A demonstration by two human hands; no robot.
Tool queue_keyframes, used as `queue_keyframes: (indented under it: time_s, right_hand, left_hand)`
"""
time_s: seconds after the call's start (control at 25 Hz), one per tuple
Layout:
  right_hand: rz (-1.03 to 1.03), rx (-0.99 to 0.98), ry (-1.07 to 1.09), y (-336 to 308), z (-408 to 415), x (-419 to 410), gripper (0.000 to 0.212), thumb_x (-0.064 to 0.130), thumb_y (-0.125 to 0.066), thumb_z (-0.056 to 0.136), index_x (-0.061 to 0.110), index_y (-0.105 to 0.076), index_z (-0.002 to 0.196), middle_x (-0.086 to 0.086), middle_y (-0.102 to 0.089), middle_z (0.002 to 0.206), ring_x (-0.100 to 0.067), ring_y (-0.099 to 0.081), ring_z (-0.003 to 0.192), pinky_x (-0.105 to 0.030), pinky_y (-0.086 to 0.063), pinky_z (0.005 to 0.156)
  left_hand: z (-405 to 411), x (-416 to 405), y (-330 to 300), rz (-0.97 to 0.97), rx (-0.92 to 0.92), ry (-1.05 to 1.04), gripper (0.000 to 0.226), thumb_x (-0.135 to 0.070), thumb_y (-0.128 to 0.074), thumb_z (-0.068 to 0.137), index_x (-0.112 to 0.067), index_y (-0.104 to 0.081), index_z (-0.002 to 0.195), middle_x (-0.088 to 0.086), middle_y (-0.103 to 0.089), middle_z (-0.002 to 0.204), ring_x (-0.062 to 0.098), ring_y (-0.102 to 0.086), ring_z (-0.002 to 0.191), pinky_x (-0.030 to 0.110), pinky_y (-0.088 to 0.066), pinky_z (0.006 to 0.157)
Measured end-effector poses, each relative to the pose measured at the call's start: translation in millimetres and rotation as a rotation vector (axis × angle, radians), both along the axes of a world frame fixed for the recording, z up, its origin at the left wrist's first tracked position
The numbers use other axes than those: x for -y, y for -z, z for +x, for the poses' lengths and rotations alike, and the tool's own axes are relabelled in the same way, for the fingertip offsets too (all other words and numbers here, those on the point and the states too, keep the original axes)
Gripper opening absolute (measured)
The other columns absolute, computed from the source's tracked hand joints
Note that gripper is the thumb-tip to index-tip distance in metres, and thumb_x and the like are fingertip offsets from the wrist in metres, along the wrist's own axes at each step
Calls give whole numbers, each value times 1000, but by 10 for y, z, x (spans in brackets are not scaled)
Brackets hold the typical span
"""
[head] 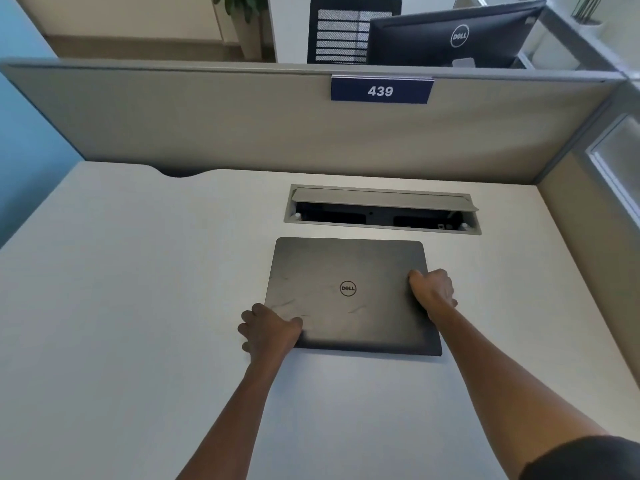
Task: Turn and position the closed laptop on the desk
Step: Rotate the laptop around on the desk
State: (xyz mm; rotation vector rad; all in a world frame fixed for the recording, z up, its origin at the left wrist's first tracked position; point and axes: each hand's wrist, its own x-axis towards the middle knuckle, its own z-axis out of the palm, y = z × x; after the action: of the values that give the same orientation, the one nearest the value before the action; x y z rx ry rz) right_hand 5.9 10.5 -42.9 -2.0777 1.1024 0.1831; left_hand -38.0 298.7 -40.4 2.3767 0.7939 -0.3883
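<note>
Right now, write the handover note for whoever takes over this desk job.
Left hand: gripping the laptop at its near left corner, thumb on the lid.
Right hand: gripping the laptop's right edge, thumb on the lid.
Laptop: closed, lying flat on the desk, just in front of the open cable tray, logo reading upright to the wearer, sides roughly square to the desk's back edge.
Done: both hands have hold.
Left: any further turn or final placement, then let go.

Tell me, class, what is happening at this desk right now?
A person grips a closed Dell laptop with both hands: the left hand at its near left corner, the right hand on its right edge. The laptop lies flat on the white desk, just in front of the open cable tray.
</note>
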Motion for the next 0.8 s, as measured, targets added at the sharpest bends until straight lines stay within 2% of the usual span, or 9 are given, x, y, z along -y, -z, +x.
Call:
queue_keyframes:
  time_s: [0.24,0.52,0.6,0.72,0.8]
  right_hand:
    - [-72,-18,-82,-19,-56,-9,51,32,-57,87,-2,-53,126,-22,-57,131,-42,-54,120,-52,-44,104]
    - [-98,-11,-179,-47,-125,12,49,28,-58,92,-1,-50,130,-21,-52,135,-41,-52,122,-55,-46,105]
    - [-167,7,-221,-48,-157,-22,48,26,-58,93,-1,-47,131,-21,-50,136,-41,-48,125,-54,-43,106]
    - [-327,72,-330,-64,-198,-122,46,21,-59,90,0,-46,128,-21,-49,132,-41,-45,122,-52,-40,103]
    - [-399,106,-409,-73,-205,-210,47,22,-60,89,0,-46,128,-21,-49,131,-40,-45,120,-51,-40,103]
  left_hand:
    - [-70,-1,-7,-5,36,30,60,-25,-69,73,-4,-42,122,14,-42,127,37,-41,118,40,-36,82]
    - [-213,-63,-19,-152,121,-99,70,-21,-72,82,-8,-40,142,17,-39,142,40,-38,130,50,-42,99]
    - [-355,-13,4,-157,198,-198,71,-20,-74,82,-4,-40,142,20,-41,144,40,-36,132,47,-38,102]
    - [-562,76,51,-173,314,-237,65,-14,-72,84,4,-42,139,24,-47,140,36,-34,136,45,-33,111]
    - [-628,103,33,-262,323,-322,69,-11,-69,86,3,-35,144,23,-39,146,34,-33,139,45,-35,113]
